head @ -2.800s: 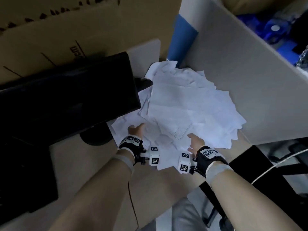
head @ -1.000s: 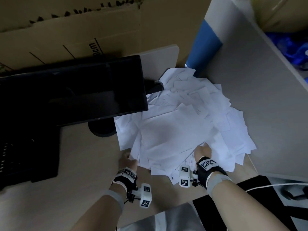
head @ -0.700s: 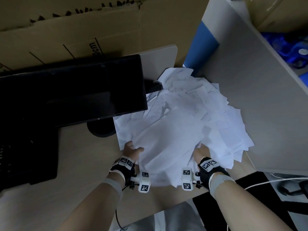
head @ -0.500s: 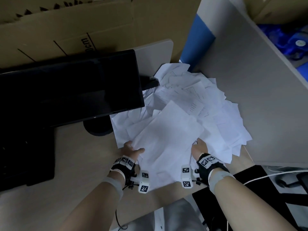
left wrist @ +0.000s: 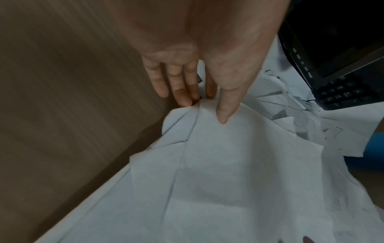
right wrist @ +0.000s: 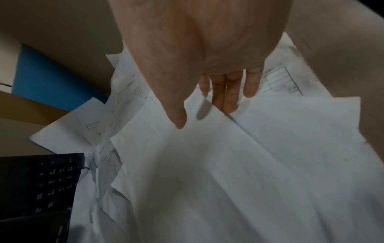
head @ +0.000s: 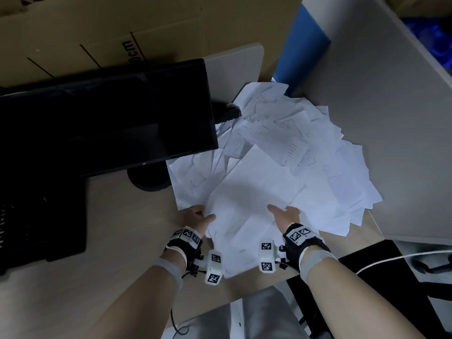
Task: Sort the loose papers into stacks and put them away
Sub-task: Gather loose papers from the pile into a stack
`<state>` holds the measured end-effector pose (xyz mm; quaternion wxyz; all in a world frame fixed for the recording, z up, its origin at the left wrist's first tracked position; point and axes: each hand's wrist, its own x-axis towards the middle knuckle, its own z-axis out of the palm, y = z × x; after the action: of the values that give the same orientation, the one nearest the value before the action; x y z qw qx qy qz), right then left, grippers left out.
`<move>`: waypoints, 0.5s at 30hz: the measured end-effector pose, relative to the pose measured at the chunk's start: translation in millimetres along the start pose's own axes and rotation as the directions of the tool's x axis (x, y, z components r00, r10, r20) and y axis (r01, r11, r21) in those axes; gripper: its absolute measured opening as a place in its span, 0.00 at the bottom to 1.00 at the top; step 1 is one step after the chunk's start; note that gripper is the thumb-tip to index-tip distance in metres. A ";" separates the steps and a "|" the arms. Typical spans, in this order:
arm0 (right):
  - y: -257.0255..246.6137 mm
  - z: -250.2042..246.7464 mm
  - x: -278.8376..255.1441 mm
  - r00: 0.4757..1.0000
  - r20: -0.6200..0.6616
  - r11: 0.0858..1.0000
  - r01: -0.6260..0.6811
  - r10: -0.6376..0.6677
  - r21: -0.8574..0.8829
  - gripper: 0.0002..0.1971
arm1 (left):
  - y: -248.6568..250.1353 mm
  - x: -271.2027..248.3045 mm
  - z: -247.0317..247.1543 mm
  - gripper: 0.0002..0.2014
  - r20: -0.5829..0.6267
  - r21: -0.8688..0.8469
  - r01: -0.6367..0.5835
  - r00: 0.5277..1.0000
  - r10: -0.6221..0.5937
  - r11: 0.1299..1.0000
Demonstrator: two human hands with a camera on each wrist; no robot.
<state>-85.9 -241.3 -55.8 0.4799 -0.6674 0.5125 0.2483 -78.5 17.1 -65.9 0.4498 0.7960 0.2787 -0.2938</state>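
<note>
Pinching the top sheaf of sheets [head: 254,192] thumb-over, fingers-under, left hand [head: 195,217] at 9 o'clock, right hand [head: 285,216] at 3: loose unsquared sheets could slip back onto the paper pile [head: 342,172].

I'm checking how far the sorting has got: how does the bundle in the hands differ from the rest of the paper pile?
The held bundle is pinched at its near edges by the left hand and right hand; the loose pile lies untouched on the desk. The held bundle's top faces look blank; the loose pile shows printed tables and lines. The held bundle overlaps the loose pile. Both are white sheets, unevenly aligned.
</note>
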 end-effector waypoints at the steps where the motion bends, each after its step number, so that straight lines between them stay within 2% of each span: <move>1: -0.9 2.9 1.1 1.000 -0.009 1.000 -0.025 0.025 0.003 0.49 | -1.0 -1.6 -0.5 0.12 0.007 -0.003 -0.002 1.000 0.002 1.000; 3: -3.4 5.7 -0.1 0.999 -0.045 0.997 0.008 -0.011 -0.082 0.54 | -2.6 -4.3 -2.1 0.11 0.035 0.013 0.019 0.999 -0.020 1.000; 4: -4.2 5.6 -2.2 0.999 -0.023 0.993 0.037 -0.040 -0.109 0.50 | -3.3 -5.8 -2.2 0.12 0.048 0.006 0.040 0.998 -0.040 0.999; 6: -4.8 4.0 -2.7 0.996 0.007 0.985 0.093 -0.093 -0.145 0.30 | -5.8 -7.1 -1.0 0.18 0.026 -0.047 0.044 0.999 -0.043 0.998; 7: -5.1 2.4 -1.7 0.992 -0.013 0.976 0.118 -0.122 -0.181 0.23 | -8.4 -6.1 0.6 0.21 0.000 -0.095 0.043 0.999 -0.043 0.995; 8: -6.6 1.1 -1.8 0.986 -0.048 0.968 0.144 -0.157 -0.207 0.21 | -8.2 -7.3 0.8 0.24 -0.008 -0.127 0.062 0.998 -0.063 0.990; 10: -7.9 -3.3 -2.1 0.976 -0.088 0.952 0.171 -0.199 -0.253 0.20 | -6.4 -9.6 3.1 0.27 -0.006 -0.133 0.073 0.997 -0.075 0.988; 13: -7.8 -4.0 -2.9 0.977 0.018 0.951 0.211 -0.212 -0.225 0.17 | -5.3 -8.2 9.5 0.28 0.018 -0.147 0.070 0.997 -0.068 0.987; 15: -8.2 2.5 -3.3 0.974 0.079 0.954 0.226 -0.214 -0.198 0.31 | -3.3 -9.6 12.0 0.27 0.042 -0.163 0.075 0.997 -0.069 0.984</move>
<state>-79.1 -237.5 -51.0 0.4472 -0.7591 0.3925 0.2639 -89.9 6.3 -65.8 0.5081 0.7401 0.3224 -0.3002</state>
